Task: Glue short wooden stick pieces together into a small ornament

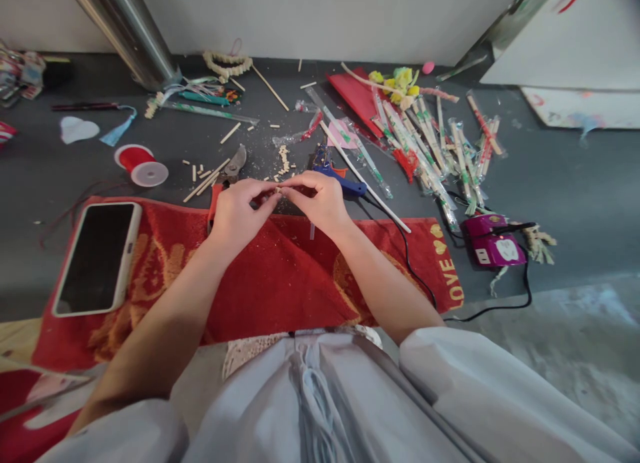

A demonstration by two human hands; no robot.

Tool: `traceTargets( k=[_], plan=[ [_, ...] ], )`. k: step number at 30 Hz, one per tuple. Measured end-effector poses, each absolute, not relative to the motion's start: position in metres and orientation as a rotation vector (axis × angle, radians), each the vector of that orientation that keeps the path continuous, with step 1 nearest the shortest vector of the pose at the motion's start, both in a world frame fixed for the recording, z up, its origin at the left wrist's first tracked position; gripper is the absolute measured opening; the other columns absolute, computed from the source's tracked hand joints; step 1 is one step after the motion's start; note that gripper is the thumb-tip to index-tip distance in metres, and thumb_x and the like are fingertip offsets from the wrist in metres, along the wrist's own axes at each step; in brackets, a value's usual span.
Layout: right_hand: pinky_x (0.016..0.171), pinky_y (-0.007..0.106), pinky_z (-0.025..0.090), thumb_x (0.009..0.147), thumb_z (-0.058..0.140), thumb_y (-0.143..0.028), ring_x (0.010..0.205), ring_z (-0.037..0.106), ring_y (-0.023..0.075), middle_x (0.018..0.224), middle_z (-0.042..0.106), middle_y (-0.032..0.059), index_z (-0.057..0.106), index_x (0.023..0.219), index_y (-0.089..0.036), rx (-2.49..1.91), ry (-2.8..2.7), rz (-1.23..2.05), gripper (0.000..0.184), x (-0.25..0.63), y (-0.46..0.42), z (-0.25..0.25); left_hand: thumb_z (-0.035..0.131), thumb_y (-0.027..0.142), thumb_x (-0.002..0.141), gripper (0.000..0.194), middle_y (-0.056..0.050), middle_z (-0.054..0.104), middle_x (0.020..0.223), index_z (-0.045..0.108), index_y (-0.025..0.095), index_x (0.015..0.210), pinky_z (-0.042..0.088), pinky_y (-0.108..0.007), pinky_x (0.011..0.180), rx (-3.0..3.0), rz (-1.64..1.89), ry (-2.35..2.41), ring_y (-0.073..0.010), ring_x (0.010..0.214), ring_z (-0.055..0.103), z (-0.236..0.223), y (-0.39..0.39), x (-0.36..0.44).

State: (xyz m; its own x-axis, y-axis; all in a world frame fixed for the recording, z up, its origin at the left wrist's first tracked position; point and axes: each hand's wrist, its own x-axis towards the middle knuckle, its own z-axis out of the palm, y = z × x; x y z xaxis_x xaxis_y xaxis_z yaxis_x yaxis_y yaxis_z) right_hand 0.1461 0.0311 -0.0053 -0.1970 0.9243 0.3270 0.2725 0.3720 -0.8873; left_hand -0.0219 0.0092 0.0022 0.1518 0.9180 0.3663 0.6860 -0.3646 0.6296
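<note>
My left hand [240,213] and my right hand [320,200] meet fingertip to fingertip above the far edge of a red towel [270,283]. Both pinch a small pale wooden piece [278,190] between them; its shape is too small to make out. A blue glue gun [345,182] lies just beyond my right hand, its black cord running to the right. Pruning shears [231,171] with red handles lie just beyond my left hand, beside cut stick bits [205,180]. A short row of joined stick pieces [284,160] lies on the dark floor ahead.
A phone [97,256] lies face up on the towel's left. A red thread spool [141,164] stands at the left. Wrapped chopsticks [425,143] are scattered at the right, near a purple device [493,243]. A metal post [127,30] rises at the back left.
</note>
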Motion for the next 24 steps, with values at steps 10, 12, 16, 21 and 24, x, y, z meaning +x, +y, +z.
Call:
traceTargets(
  k=[10, 12, 16, 21, 24],
  plan=[
    [0.059, 0.022, 0.040, 0.078, 0.069, -0.016, 0.060, 0.052, 0.0079, 0.069, 0.067, -0.0009, 0.073, 0.073, -0.016, -1.064, -1.767, 0.784, 0.007, 0.1476, 0.0311, -0.0049, 0.060, 0.027, 0.087, 0.021, -0.006, 0.076, 0.093, 0.075, 0.017, 0.097, 0.052, -0.029, 0.077, 2.159, 0.981, 1.541, -0.0182, 0.085, 0.069, 0.0028, 0.0083, -0.0227],
    [0.060, 0.022, 0.039, 0.079, 0.068, -0.016, 0.060, 0.051, 0.0080, 0.067, 0.065, -0.0011, 0.073, 0.072, -0.016, -1.073, -1.798, 0.767, 0.008, 0.1485, 0.0307, -0.0037, 0.059, 0.027, 0.087, 0.021, -0.006, 0.076, 0.092, 0.074, 0.017, 0.097, 0.051, -0.029, 0.076, 2.160, 0.939, 1.549, -0.0182, 0.084, 0.068, 0.0034, 0.0079, -0.0224],
    [0.060, 0.023, 0.037, 0.080, 0.063, -0.015, 0.060, 0.048, 0.0086, 0.065, 0.059, -0.0007, 0.069, 0.072, -0.014, -1.072, -1.876, 0.691, 0.010, 0.1500, 0.0296, -0.0026, 0.059, 0.030, 0.086, 0.023, -0.006, 0.075, 0.088, 0.073, 0.016, 0.096, 0.051, -0.028, 0.073, 2.168, 0.883, 1.558, -0.0169, 0.079, 0.067, 0.0040, 0.0082, -0.0220],
    [0.061, 0.025, 0.035, 0.081, 0.056, -0.018, 0.061, 0.045, 0.0100, 0.066, 0.055, -0.0004, 0.061, 0.073, -0.015, -1.075, -1.929, 0.682, 0.009, 0.1499, 0.0279, -0.0037, 0.059, 0.030, 0.083, 0.021, -0.005, 0.073, 0.083, 0.072, 0.017, 0.092, 0.051, -0.027, 0.068, 2.150, 0.911, 1.531, -0.0156, 0.073, 0.066, 0.0034, 0.0091, -0.0217],
    [0.062, 0.025, 0.035, 0.081, 0.054, -0.017, 0.062, 0.045, 0.0101, 0.067, 0.053, -0.0009, 0.057, 0.074, -0.017, -1.115, -1.898, 0.707, 0.007, 0.1504, 0.0294, -0.0049, 0.060, 0.029, 0.082, 0.019, -0.004, 0.074, 0.084, 0.071, 0.018, 0.092, 0.052, -0.027, 0.069, 2.061, 0.993, 1.528, -0.0141, 0.071, 0.066, 0.0038, 0.0085, -0.0208]
  ],
)
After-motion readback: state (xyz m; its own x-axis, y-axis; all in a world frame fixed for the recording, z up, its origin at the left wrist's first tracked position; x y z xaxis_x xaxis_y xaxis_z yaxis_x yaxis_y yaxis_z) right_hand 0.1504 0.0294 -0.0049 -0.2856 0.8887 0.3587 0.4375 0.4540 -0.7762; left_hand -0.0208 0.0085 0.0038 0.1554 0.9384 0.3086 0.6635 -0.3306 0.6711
